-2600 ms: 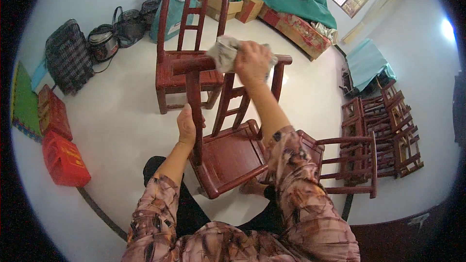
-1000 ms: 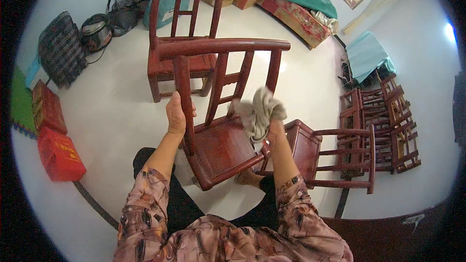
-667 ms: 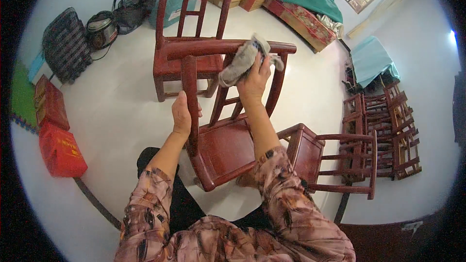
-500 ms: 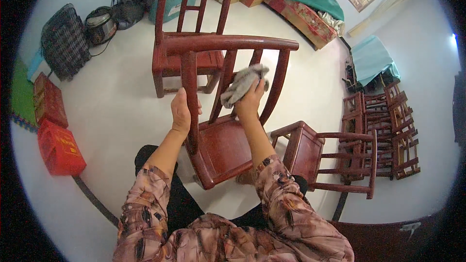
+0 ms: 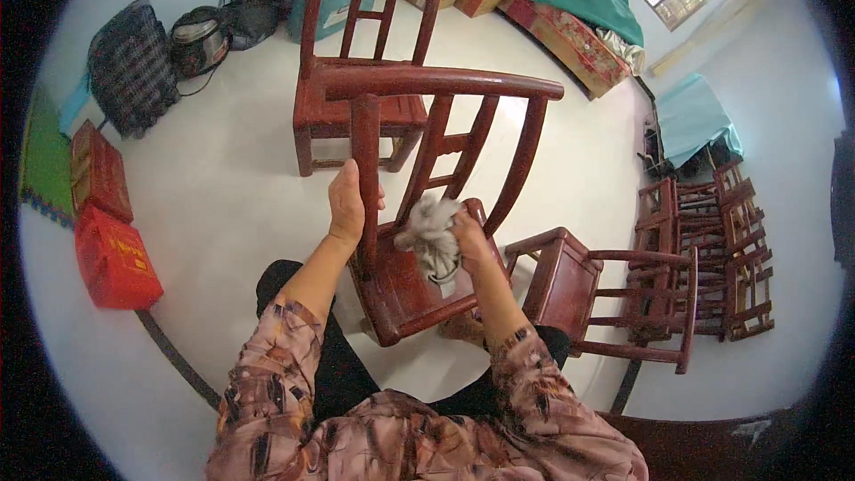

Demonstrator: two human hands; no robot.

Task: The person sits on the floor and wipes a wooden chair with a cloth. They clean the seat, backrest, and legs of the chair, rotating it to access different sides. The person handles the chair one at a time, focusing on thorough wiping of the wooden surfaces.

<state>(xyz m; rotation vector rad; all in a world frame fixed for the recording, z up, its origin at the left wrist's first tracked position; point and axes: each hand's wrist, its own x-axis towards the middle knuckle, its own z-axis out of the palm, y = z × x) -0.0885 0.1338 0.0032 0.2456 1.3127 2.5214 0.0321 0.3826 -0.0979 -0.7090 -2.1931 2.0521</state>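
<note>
A dark red wooden chair [image 5: 392, 303] stands tilted between my knees, its curved top rail across the middle of the view. My left hand [image 5: 349, 200] is wrapped round the chair's left back post, thumb upward, with fingertips showing on the far side. In my right hand [image 5: 468, 236] is a crumpled grey cloth [image 5: 434, 240], which hangs just over the seat beneath the backrest slats. Whether the cloth touches the seat I cannot tell.
A second red chair [image 5: 356, 93] stands just beyond, and a third chair [image 5: 563, 281] lies tipped at the right. Several folded chairs [image 5: 704, 258] lean by the right wall. At the left are a red bag [image 5: 116, 258] and a red box [image 5: 100, 169].
My right hand has brought the cloth down from the backrest slats to just over the seat. My left hand keeps its hold on the post. The whole view has shifted slightly.
</note>
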